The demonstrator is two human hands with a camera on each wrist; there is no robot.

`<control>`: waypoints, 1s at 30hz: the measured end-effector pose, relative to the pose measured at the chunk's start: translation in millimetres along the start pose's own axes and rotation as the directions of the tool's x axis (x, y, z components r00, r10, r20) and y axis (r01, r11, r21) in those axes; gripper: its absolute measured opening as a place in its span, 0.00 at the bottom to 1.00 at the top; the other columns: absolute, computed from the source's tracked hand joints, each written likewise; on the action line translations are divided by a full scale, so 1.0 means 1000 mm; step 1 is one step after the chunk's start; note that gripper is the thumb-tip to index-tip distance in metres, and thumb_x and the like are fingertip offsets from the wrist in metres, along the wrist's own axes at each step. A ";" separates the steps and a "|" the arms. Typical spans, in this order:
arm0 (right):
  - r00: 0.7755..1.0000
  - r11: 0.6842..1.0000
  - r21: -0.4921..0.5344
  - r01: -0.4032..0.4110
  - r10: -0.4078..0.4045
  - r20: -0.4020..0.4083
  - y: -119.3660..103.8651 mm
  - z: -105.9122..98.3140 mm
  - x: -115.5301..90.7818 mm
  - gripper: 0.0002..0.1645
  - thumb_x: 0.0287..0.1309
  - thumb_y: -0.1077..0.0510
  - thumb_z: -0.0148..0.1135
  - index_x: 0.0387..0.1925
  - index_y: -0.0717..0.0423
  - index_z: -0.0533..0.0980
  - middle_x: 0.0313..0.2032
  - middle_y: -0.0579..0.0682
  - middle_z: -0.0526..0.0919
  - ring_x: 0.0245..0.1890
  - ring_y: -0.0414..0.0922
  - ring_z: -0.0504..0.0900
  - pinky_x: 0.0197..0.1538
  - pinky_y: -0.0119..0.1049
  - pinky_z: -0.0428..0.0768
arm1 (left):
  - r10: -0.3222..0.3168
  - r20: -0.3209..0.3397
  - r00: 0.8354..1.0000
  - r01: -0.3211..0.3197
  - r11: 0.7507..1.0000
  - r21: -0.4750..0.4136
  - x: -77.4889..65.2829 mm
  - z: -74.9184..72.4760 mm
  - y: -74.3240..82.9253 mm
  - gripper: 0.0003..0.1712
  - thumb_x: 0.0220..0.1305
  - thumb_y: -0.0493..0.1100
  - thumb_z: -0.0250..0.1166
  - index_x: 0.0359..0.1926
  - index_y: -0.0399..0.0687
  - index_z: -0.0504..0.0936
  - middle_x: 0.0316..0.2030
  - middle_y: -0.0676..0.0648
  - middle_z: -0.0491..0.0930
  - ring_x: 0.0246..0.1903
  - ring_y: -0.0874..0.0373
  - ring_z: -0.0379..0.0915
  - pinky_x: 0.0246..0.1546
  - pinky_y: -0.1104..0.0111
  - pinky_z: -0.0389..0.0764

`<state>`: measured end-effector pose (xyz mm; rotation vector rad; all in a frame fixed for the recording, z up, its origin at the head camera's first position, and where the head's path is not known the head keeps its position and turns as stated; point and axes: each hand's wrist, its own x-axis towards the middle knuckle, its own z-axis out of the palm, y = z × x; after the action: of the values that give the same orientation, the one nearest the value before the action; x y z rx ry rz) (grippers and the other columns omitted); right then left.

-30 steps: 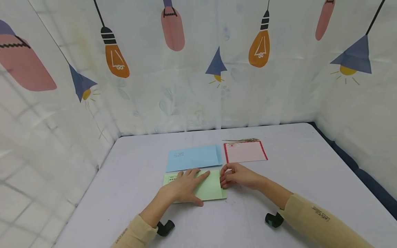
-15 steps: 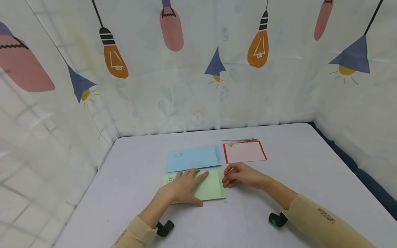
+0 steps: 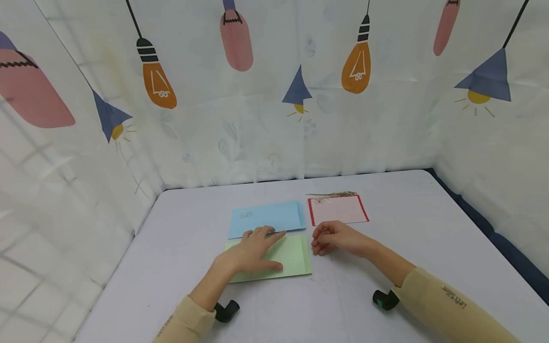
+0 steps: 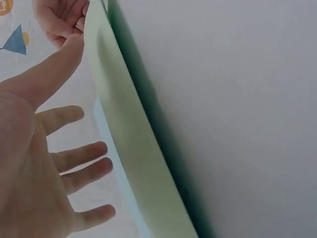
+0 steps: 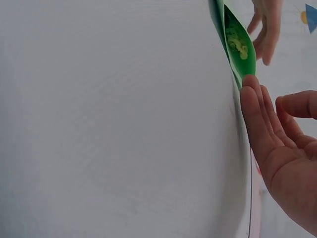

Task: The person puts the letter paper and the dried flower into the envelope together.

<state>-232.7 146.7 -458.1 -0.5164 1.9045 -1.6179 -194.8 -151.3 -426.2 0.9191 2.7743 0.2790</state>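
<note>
A pale green envelope [image 3: 285,259] lies on the table's front middle. Its mouth gapes toward the right, and something yellow-green and crinkled [image 5: 238,45], too small to name surely, sits inside in the right wrist view. My left hand [image 3: 253,252] hovers over the envelope's left part with fingers spread; in the left wrist view, its palm and fingers stand apart from the paper. Just right of the envelope's mouth is my right hand [image 3: 339,237], fingers loosely bent and nothing visible in them. The left hand hides the envelope's printed corner.
Behind the green envelope lies a blue envelope [image 3: 266,216]. To its right is a pink card with a red border [image 3: 339,209], a dried sprig [image 3: 339,194] along its top edge. A patterned curtain [image 3: 257,143] hangs behind the white table [image 3: 193,209].
My right hand has drawn away from the envelope's mouth to the right. The left hand has risen off the envelope and shifted slightly back. The envelope stays in place.
</note>
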 end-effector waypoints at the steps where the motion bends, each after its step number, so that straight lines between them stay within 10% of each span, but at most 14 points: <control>1: 1.000 1.000 -0.004 0.001 -0.001 -0.007 0.000 -0.001 0.000 0.13 0.67 0.61 0.55 0.46 0.68 0.71 0.42 0.63 0.81 0.42 0.57 0.82 0.46 0.45 0.80 | 0.006 -0.011 1.000 -0.006 1.000 -0.008 0.001 -0.002 -0.001 0.49 0.57 0.69 0.62 0.75 0.62 0.54 0.67 0.44 0.58 0.66 0.48 0.53 0.62 0.44 0.52; 9: 0.995 1.000 -0.001 0.013 -0.013 -0.096 -0.005 -0.011 0.010 0.14 0.67 0.60 0.56 0.47 0.68 0.72 0.43 0.64 0.80 0.42 0.57 0.82 0.47 0.45 0.80 | 0.034 -0.113 0.993 -0.041 0.997 -0.063 0.019 -0.006 -0.017 0.43 0.62 0.62 0.62 0.73 0.57 0.59 0.66 0.41 0.59 0.65 0.48 0.55 0.58 0.43 0.55; 17: 0.980 1.000 0.019 0.018 -0.014 -0.198 -0.010 -0.018 0.028 0.16 0.65 0.61 0.59 0.49 0.69 0.72 0.43 0.63 0.81 0.43 0.54 0.82 0.48 0.42 0.80 | -0.074 -0.187 0.980 0.081 0.996 0.030 0.043 -0.002 -0.041 0.42 0.62 0.65 0.60 0.73 0.59 0.58 0.68 0.41 0.55 0.67 0.46 0.52 0.59 0.42 0.55; 30: 0.952 0.997 -0.010 -0.074 0.067 -0.298 -0.017 -0.017 0.069 0.18 0.63 0.62 0.62 0.51 0.67 0.73 0.42 0.58 0.82 0.42 0.51 0.83 0.46 0.41 0.80 | -0.188 -0.046 0.981 0.189 0.982 0.015 0.063 -0.014 -0.049 0.52 0.56 0.68 0.64 0.75 0.59 0.52 0.72 0.41 0.49 0.70 0.44 0.43 0.61 0.39 0.50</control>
<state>-297.5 112.5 -452.0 -0.2172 2.1323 -1.7072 -275.5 -153.4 -432.8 0.6552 2.8836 0.2446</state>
